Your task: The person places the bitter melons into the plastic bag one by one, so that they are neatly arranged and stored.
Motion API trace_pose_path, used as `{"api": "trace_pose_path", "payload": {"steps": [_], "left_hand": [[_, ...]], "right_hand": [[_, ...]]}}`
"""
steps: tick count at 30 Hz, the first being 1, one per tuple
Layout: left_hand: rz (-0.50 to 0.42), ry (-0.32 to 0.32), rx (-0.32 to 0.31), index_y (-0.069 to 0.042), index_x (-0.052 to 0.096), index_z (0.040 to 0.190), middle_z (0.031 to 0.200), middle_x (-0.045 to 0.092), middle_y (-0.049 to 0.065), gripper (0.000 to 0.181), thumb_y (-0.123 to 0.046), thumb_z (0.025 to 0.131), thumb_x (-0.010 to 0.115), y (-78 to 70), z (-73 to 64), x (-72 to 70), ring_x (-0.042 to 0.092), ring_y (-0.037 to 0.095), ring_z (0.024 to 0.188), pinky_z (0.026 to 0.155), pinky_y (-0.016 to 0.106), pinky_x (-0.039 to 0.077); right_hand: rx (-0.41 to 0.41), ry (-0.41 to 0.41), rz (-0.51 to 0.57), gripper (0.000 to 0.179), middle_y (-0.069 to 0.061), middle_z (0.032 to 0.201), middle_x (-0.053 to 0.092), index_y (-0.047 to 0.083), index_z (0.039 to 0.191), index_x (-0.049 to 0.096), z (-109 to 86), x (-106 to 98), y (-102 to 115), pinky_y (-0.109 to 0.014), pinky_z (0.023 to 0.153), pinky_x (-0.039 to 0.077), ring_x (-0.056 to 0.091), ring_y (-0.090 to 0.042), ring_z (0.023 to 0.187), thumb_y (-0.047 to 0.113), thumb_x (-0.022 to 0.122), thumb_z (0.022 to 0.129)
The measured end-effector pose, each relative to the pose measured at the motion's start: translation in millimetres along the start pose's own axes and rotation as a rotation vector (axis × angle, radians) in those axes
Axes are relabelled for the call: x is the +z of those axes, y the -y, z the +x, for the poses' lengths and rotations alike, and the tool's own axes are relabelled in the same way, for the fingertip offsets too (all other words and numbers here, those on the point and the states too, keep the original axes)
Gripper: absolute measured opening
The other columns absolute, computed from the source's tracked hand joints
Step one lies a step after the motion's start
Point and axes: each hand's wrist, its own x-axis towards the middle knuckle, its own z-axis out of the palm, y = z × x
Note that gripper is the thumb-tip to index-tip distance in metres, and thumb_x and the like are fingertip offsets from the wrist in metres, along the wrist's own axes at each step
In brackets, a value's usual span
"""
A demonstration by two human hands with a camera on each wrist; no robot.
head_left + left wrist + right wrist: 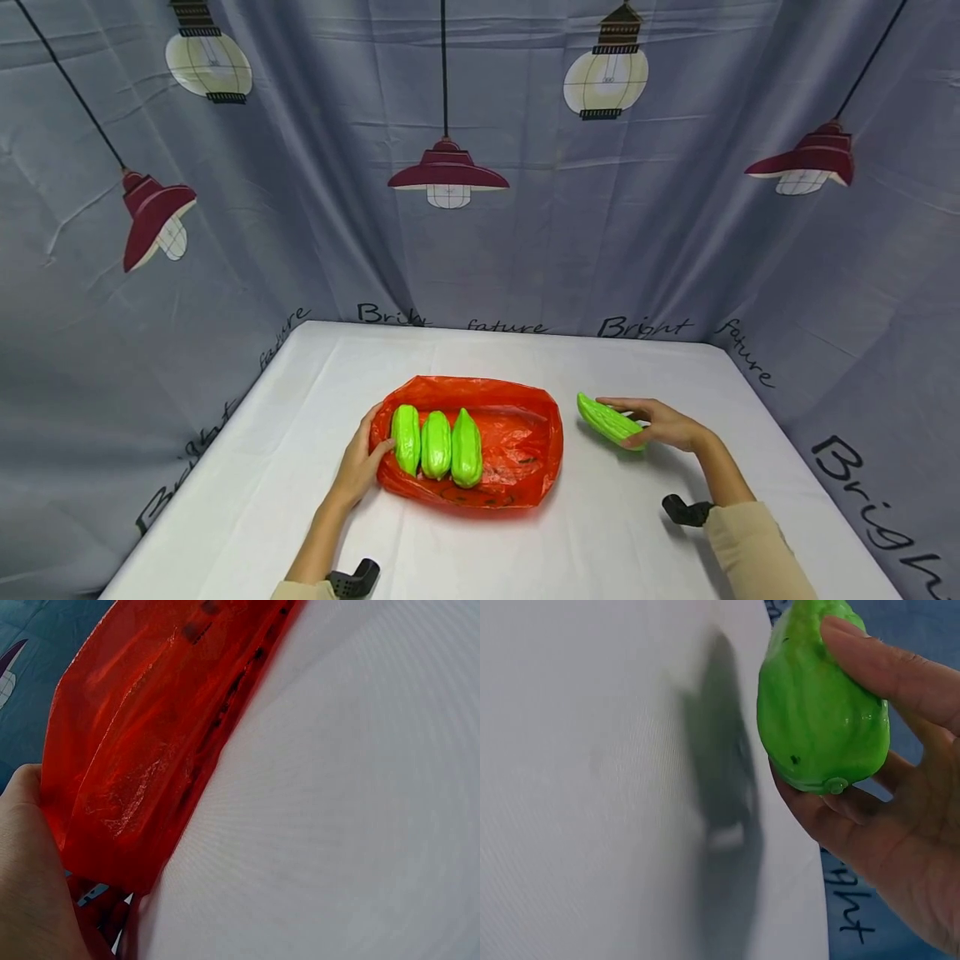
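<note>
A red plastic bag, its mouth spread wide, lies on the white table. Three bright green bitter melons sit side by side in its left half, the middle bitter melon between the other two. My left hand grips the bag's left edge, thumb on the inner side; the left wrist view shows the bag's red side wall beside the thumb. To the right of the bag, my right hand holds another ridged green bitter melon between thumb and fingers, raised above the tabletop, its shadow falling on the cloth.
White cloth covers the table. Grey-blue curtains printed with lamps and lettering hang around its back and sides. A black wrist device is worn at the right cuff, and another black device at the left.
</note>
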Motion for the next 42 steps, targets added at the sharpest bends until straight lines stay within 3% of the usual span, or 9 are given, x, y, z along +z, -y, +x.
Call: {"api": "trace_pose_path", "payload": {"steps": [6,10,16,25,34,42], "left_hand": [[-0.001,-0.003,-0.006,-0.016,0.027,0.144,0.143,0.034,0.02,0.062,-0.02,0.09,0.056,0.0,-3.6,-0.8,0.032,0.038,0.128,0.102,0.056,0.024],[-0.002,-0.004,0.0,-0.016,0.027,0.145,0.143,0.034,0.02,0.062,-0.02,0.09,0.057,1.7,-4.6,-0.3,0.032,0.038,0.129,0.102,0.056,0.024],[0.005,-0.004,0.011,-0.015,0.027,0.145,0.143,0.034,0.02,0.062,-0.02,0.091,0.057,4.1,-3.9,0.1,0.032,0.038,0.129,0.102,0.055,0.024],[0.01,0.0,0.003,-0.014,0.027,0.145,0.143,0.034,0.02,0.062,-0.021,0.091,0.056,3.7,-1.8,0.0,0.032,0.039,0.128,0.102,0.056,0.024],[0.011,-0.003,-0.002,-0.015,0.027,0.145,0.143,0.033,0.02,0.062,-0.02,0.091,0.056,0.4,-1.3,-0.2,0.031,0.039,0.129,0.102,0.057,0.024],[0.006,0.0,0.014,-0.015,0.027,0.145,0.143,0.034,0.019,0.062,-0.02,0.09,0.056,0.0,0.7,0.1,0.032,0.037,0.129,0.103,0.055,0.024]], "right_hand": [[-0.047,-0.064,0.003,0.075,-0.009,0.137,0.043,0.021,0.139,0.044,-0.6,10,14,-0.04,0.09,0.041,0.043,-0.032,0.117,0.014,0.077,0.072],[-0.081,-0.106,0.034,0.077,-0.017,0.136,0.043,0.018,0.14,0.042,-2.8,14,27,-0.033,0.084,0.047,0.046,-0.039,0.115,0.012,0.077,0.072],[-0.114,-0.17,0.07,0.078,-0.019,0.132,0.047,0.017,0.14,0.042,-1.4,21,44,-0.033,0.079,0.049,0.052,-0.034,0.111,0.011,0.078,0.071],[-0.198,-0.217,0.17,0.074,-0.019,0.134,0.045,0.013,0.141,0.04,5.7,38,71,-0.035,0.084,0.048,0.052,-0.03,0.111,0.004,0.073,0.075],[-0.21,-0.282,0.246,0.077,-0.02,0.132,0.045,0.018,0.142,0.039,12.5,67,101,-0.037,0.081,0.05,0.049,-0.037,0.113,0.004,0.074,0.075],[-0.188,-0.427,0.244,0.077,-0.018,0.129,0.047,0.024,0.141,0.04,16.1,93,125,-0.032,0.075,0.053,0.052,-0.035,0.107,0.009,0.076,0.074]]}}
